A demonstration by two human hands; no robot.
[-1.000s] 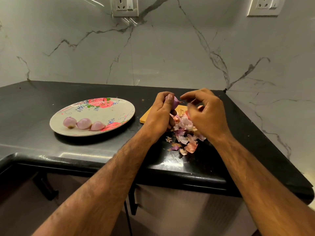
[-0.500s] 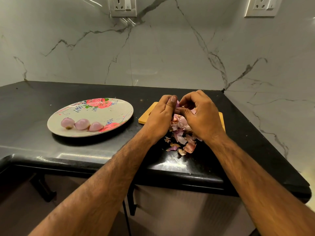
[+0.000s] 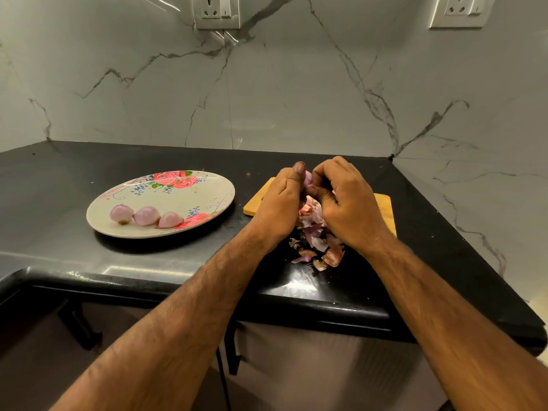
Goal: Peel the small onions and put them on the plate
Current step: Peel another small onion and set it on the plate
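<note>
Purple-pink and glossy, the small onion point(image 3: 308, 178) sits between your hands above the wooden board point(image 3: 382, 203). Your left hand point(image 3: 281, 203) grips it with curled fingers point(image 3: 298, 169), and your right hand point(image 3: 350, 206) pinches at it from the other side. Expect it to be light, firm and slippery once bare, with papery skin that tears easily. Hold the body and pull from the tip. Three peeled onions point(image 3: 146, 215) lie on the plate point(image 3: 184, 200), to the left on the bench point(image 3: 59, 188).

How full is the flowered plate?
Partly filled: three peeled onions lie in a row on the plate, near its front rim; the rest is bare.
</note>
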